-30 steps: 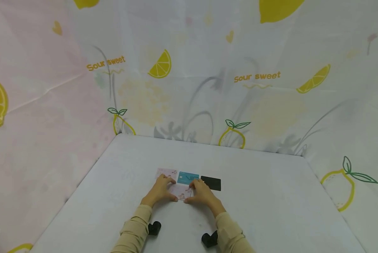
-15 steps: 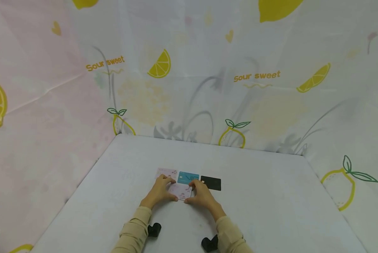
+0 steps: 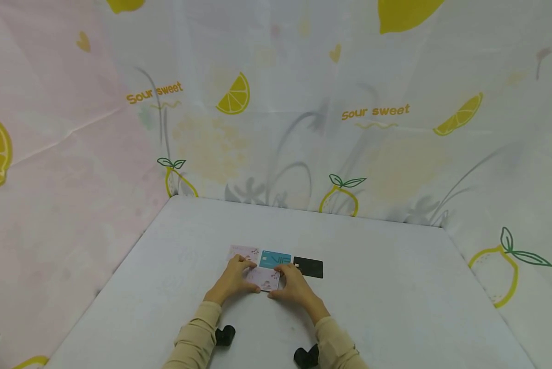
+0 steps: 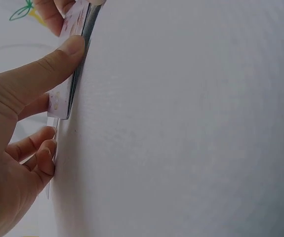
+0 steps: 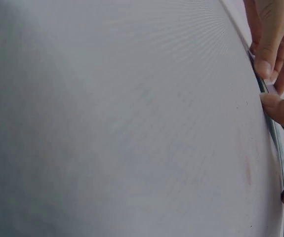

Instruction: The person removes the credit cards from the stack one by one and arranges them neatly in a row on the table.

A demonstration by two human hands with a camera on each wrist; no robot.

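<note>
Both hands hold a small pink flowered card (image 3: 263, 279) between them, close over the table. Layered edges, one dark, show beneath it in the left wrist view. My left hand (image 3: 231, 279) pinches its left side between thumb and fingers, the thumb (image 4: 58, 61) lying along the near edge. On the other side, my right hand (image 3: 295, 286) grips with thumb and index finger. Just behind lie a second pink flowered card (image 3: 244, 250), partly under the left fingers, a blue VIP card (image 3: 274, 258), and a black card (image 3: 310, 267) right of the right fingers.
The white table (image 3: 386, 302) spreads out on all sides of the cards. A lemon-printed cloth (image 3: 285, 128) hangs along its back and sides. Black devices (image 3: 225, 335) are strapped beneath the beige sleeves (image 3: 195, 333) at both wrists.
The right fingertips have shifted very slightly left at the held card. The left hand and the three cards behind stay where they were.
</note>
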